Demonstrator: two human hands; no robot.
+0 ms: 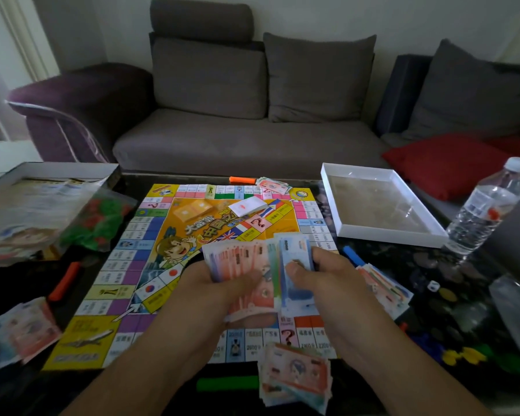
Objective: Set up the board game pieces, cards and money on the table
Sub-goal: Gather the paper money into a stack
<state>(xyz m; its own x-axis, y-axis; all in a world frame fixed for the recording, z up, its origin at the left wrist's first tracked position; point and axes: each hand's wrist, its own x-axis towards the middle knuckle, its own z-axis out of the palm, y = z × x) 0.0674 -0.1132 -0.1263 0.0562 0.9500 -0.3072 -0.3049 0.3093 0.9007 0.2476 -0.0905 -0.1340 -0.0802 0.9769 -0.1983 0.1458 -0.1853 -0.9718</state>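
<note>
- Sofa (pixel 246 115), grey, fills the back; red cushion (pixel 439 163) at its right end.
- Surface (pixel 433 265) dark & glossy, in front of sofa.
- Board (pixel 192 235) lies flat mid-surface, yellow centre w/ cartoon figure, coloured squares round the edge.
- Box lid (pixel 36 187) far left, w/ printed sheets in it; bag of red/green bits (pixel 99 220) beside it, touching board's left edge.
- White tray (pixel 427 232) right of board, open side up.
- Bottle (pixel 487 205) upright, far right, just beside tray.
- Notes (pixel 252 274), fanned, pink + blue, held over board's near half by both hands.
- L hand (pixel 210 292): grip curled round the pink part of the fan, thumb on top.
- R hand (pixel 321 280): grip pinching the blue notes, thumb on their face.
- Money piles: near pile (pixel 294 376) at board's near edge, left pile (pixel 21 331), right pile (pixel 385 283), far pile (pixel 273 184) on board's far edge.
- Cards (pixel 248 207), white stack, on board centre-right.
- Sticks: orange (pixel 63 283) left, green (pixel 227 382) near, blue (pixel 353 256) right, another orange one (pixel 242 179) far.
- Die (pixel 433 285), white, on surface right of the right pile.
</note>
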